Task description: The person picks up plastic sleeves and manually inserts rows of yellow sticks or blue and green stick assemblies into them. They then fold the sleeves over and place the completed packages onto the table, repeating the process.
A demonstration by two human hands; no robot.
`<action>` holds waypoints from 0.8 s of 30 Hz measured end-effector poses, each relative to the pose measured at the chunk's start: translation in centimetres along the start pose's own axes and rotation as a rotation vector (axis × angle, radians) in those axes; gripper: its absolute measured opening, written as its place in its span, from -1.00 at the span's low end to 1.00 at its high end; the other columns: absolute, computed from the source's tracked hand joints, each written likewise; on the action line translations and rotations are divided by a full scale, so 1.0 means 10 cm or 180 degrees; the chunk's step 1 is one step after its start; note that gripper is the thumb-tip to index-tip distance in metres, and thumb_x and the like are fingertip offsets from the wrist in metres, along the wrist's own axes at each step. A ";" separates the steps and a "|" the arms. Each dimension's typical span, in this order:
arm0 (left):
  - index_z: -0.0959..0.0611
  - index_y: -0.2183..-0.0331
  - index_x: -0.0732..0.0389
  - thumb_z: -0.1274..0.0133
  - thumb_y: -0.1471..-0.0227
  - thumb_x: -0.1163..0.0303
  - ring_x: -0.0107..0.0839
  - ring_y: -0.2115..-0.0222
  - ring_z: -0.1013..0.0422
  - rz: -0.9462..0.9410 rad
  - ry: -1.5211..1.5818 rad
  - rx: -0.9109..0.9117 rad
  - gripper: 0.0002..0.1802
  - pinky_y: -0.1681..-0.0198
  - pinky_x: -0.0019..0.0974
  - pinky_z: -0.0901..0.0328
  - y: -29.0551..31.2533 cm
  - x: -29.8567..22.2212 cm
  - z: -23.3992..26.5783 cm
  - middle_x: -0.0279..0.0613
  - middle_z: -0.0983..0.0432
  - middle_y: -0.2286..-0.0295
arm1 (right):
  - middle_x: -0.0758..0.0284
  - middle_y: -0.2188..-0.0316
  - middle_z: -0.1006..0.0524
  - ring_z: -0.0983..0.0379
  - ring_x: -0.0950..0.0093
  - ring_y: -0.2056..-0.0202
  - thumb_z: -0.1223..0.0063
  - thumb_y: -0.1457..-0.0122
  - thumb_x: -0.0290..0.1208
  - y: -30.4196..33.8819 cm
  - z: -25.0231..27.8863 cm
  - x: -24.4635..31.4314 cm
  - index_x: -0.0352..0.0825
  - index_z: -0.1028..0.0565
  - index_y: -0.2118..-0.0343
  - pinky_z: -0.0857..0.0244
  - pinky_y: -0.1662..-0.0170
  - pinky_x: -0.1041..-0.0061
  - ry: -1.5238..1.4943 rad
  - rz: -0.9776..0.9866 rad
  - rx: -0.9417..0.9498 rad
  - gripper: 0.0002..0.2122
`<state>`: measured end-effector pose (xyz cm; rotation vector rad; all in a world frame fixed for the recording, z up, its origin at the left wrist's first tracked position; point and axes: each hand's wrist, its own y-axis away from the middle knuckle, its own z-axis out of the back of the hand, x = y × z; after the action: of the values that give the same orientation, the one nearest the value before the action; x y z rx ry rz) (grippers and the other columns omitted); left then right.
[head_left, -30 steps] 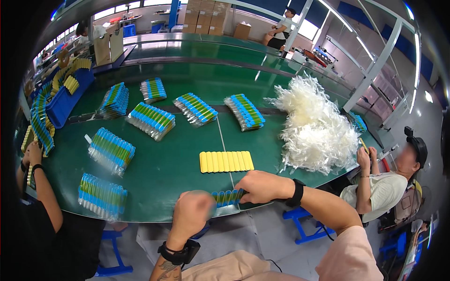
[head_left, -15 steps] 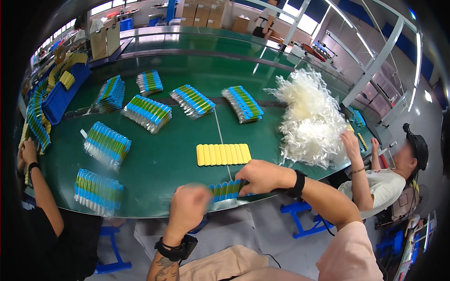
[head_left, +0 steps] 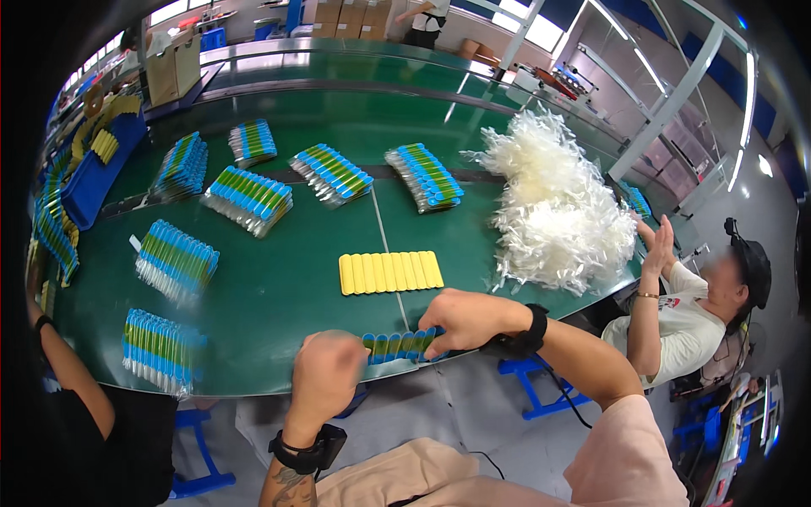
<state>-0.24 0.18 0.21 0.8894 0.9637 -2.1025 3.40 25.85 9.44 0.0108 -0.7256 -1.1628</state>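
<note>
Left hand [head_left: 328, 372]: at left end of blue-green strip [head_left: 395, 346]; fingers hidden, grip cannot be told | Right hand [head_left: 465, 321]: pinches strip's right end | Yellow strip [head_left: 391, 272]: flat on green table [head_left: 279, 291]

Blue stools [head_left: 522, 367] stand on a grey floor [head_left: 486, 414]; tube lights [head_left: 751, 93] glow; a far window [head_left: 534, 29] is bright.

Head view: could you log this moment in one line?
left hand: at blue-green strip, left end; right hand: holding its right part; yellow strip: flat on table; pale plastic: heaped, right
</note>
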 end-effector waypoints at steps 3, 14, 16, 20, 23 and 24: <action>-0.65 0.43 0.21 -0.17 -0.06 0.36 -0.07 0.40 -0.44 0.0026 0.0038 0.0006 -0.87 0.17 -0.09 -0.30 0.00 -0.01 0.01 -0.12 -0.51 0.54 | 0.09 0.60 -0.53 -0.46 0.13 0.54 -0.36 -0.05 -0.17 0.01 -0.01 -0.11 -0.44 -0.60 0.41 -0.29 0.44 0.23 -0.0160 -0.0174 -0.0202 -0.65; -0.64 0.44 0.21 -0.15 -0.06 0.38 -0.06 0.41 -0.44 -0.0076 0.0054 0.0041 -0.88 0.16 -0.09 -0.30 0.00 0.01 0.01 -0.12 -0.53 0.53 | 0.13 0.61 -0.54 -0.46 0.24 0.55 -0.40 -0.01 -0.18 0.12 0.05 -0.09 -0.43 -0.62 0.38 -0.29 0.45 0.30 -0.0024 -0.0356 0.0030 -0.65; -0.65 0.42 0.21 -0.15 -0.06 0.38 -0.05 0.41 -0.44 -0.0089 0.0027 0.0057 -0.89 0.15 -0.09 -0.30 0.01 0.03 0.02 -0.12 -0.53 0.53 | 0.14 0.61 -0.53 -0.45 0.24 0.55 -0.39 -0.03 -0.17 0.11 0.01 -0.17 -0.43 -0.61 0.40 -0.28 0.46 0.30 -0.0155 -0.0305 0.0076 -0.65; -0.66 0.40 0.20 -0.14 -0.08 0.35 -0.09 0.43 -0.44 0.0107 -0.0066 0.0154 -0.87 0.14 -0.10 -0.30 -0.05 -0.02 -0.01 -0.14 -0.52 0.56 | 0.15 0.63 -0.51 -0.38 0.25 0.59 -0.29 -0.15 -0.11 0.16 -0.05 -0.21 -0.44 -0.59 0.44 -0.26 0.48 0.31 -0.0813 -0.0191 -0.0357 -0.62; -0.66 0.32 0.22 -0.11 -0.09 0.36 -0.13 0.43 -0.40 0.0419 0.0009 0.0261 -0.85 0.15 -0.14 -0.26 -0.10 -0.09 -0.02 -0.19 -0.51 0.54 | 0.17 0.67 -0.48 -0.36 0.32 0.62 -0.18 -0.26 -0.09 0.09 -0.14 -0.21 -0.45 -0.58 0.45 -0.26 0.48 0.33 -0.0440 -0.0171 -0.0678 -0.59; -0.67 0.30 0.21 -0.11 -0.10 0.36 -0.14 0.44 -0.40 0.0323 -0.0026 0.0205 -0.85 0.15 -0.15 -0.26 -0.10 -0.05 -0.04 -0.21 -0.50 0.57 | 0.17 0.67 -0.48 -0.36 0.32 0.62 -0.18 -0.26 -0.09 0.06 -0.17 -0.21 -0.45 -0.58 0.45 -0.26 0.48 0.33 -0.0451 -0.0170 -0.0681 -0.59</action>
<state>-0.56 1.19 0.77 0.9414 0.8330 -2.0593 4.35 27.30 7.27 -0.2348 -0.7254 -1.2969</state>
